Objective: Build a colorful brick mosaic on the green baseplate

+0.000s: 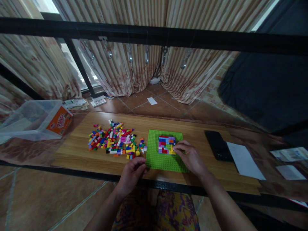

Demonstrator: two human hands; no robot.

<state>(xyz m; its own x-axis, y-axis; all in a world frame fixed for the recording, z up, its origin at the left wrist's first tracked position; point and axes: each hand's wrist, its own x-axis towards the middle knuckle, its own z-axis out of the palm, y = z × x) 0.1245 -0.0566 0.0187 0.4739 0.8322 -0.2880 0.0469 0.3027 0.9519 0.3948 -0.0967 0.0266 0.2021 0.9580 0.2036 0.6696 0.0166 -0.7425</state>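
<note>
Colourful bricks (166, 141) are stuck together in a small flat patch in the head view. The patch has red, blue, pink, orange, purple and yellow bits. It sits on a green plate (152, 138) with rows of round bumps. The plate lies around the middle of the wooden bench (192, 128), close to the near edge.

The right hand (192, 158) reaches over the plate's right side. Its thumb and finger are pinched in narrow at the right edge of the patch, by some yellow bits. I cannot tell if a brick is between them. The left hand (133, 172) is by the plate's near left corner, at the near edge of the bench. Its fingers are curled in, and I cannot tell if it holds anything.

A big messy pile of loose bricks (123, 139) is spread out to the left of the plate. Near the bench's left end is a clear box (29, 136) with an orange label (59, 123). Toward the right end lies a flat black thing (218, 146), with white paper (245, 160) just beside it. Past the far edge hang stripy curtains (144, 19).
</note>
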